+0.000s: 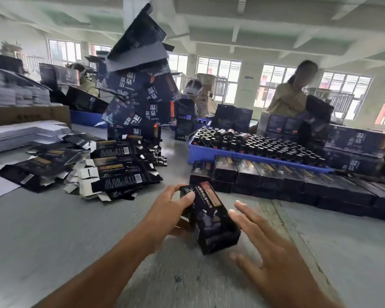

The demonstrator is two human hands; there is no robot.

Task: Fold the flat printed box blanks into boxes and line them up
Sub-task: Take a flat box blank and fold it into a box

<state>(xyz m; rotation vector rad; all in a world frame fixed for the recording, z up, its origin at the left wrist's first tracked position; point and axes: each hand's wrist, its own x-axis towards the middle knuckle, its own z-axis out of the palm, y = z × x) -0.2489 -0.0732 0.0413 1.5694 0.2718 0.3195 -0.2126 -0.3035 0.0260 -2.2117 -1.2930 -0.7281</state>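
Observation:
A folded black printed box [211,216] lies tilted above the grey table, its near end open toward me. My left hand [171,210] grips its far left end, thumb on top and fingers curled round the side. My right hand [260,238] hovers just right of the box with fingers spread and straight, not touching it. A heap of flat black box blanks [111,167] lies to the left. Finished boxes [276,176] stand in a row on the right, running toward the table's right edge.
A blue tray [200,152] full of dark bottles sits behind the row. A tall leaning stack of larger printed cartons [142,90] rises at centre back. White sheet stacks [20,134] lie far left. A person in a yellow top [291,94] works at the back right.

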